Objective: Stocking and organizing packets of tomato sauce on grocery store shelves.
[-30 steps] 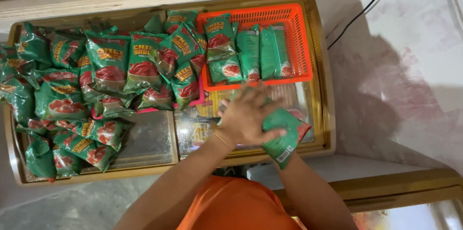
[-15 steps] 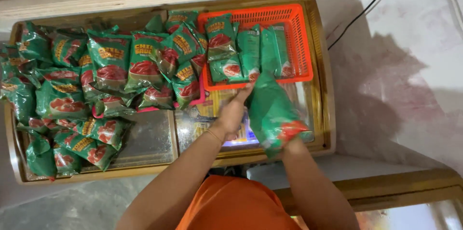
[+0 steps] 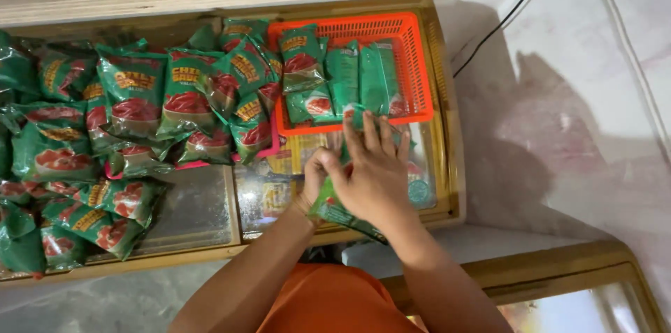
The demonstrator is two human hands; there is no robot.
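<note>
Both my hands hold one green sauce pouch (image 3: 335, 211) just below the orange plastic basket (image 3: 419, 67). My right hand (image 3: 374, 165) lies flat over the pouch with fingers spread, fingertips near the basket's front rim. My left hand (image 3: 314, 179) grips the pouch's left edge from underneath and is partly hidden by the right one. Most of the pouch is covered by my hands. The basket holds several green pouches (image 3: 349, 78), some standing on edge.
A heap of green and red pouches (image 3: 133, 109) covers the left and middle of a chest freezer with sliding glass lids (image 3: 189, 214) and a yellowed frame (image 3: 451, 165). A black cable (image 3: 500, 22) runs down the right wall. A second glass-topped cabinet (image 3: 580, 284) sits lower right.
My right hand carried the pouch from the freezer's front edge up toward the basket, first lifting it upright, then laying it flatter. My left hand shifted onto its left edge.
</note>
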